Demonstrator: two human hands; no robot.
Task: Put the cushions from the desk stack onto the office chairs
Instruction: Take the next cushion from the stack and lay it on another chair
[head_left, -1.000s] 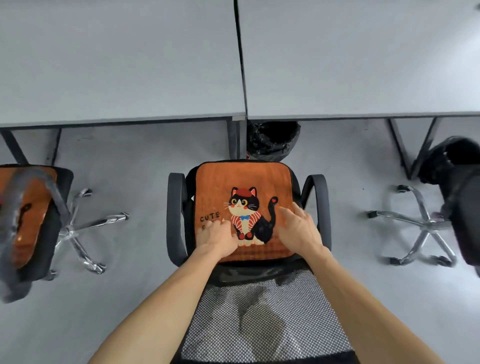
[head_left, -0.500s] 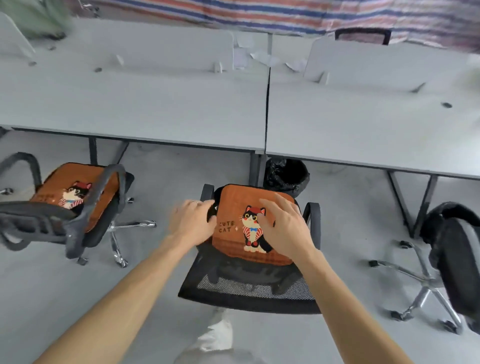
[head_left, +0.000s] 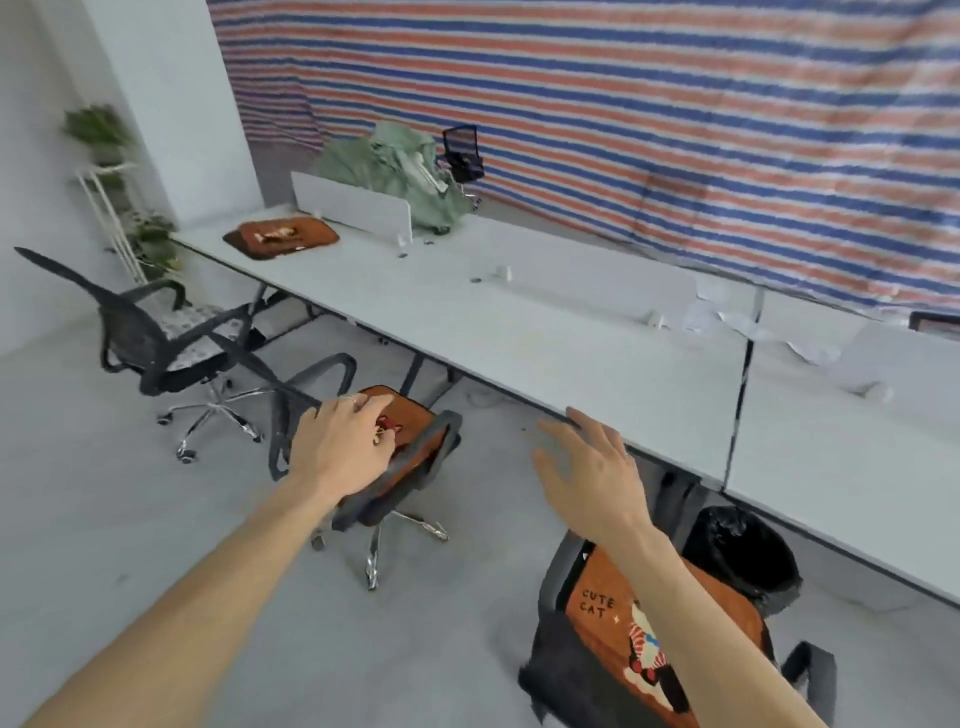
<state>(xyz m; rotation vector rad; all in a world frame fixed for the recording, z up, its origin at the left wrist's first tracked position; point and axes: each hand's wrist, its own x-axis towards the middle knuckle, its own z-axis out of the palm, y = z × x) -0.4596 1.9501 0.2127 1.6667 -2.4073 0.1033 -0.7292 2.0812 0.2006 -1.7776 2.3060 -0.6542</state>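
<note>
An orange cat cushion (head_left: 613, 618) lies on the seat of the nearest office chair (head_left: 558, 670) at the lower right, under my right forearm. A second chair (head_left: 400, 478) in the middle carries another orange cushion (head_left: 410, 441). A third chair (head_left: 156, 338) at the left has a patterned seat and no orange cushion. The stack of orange cushions (head_left: 282, 237) sits at the far left end of the white desk (head_left: 519, 332). My left hand (head_left: 340, 447) and my right hand (head_left: 592, 478) float in the air with relaxed, spread fingers, holding nothing.
A black bin (head_left: 737, 556) stands under the desk beside the nearest chair. White divider panels (head_left: 353, 208) rise along the desk's back. A green cloth heap (head_left: 395, 166), a plant rack (head_left: 114, 208) and a striped tarp wall (head_left: 623, 104) lie beyond.
Both hands have lifted off the cushion on the nearest chair. My view has swung up and left, bringing the desk stack and the left chairs into sight.
</note>
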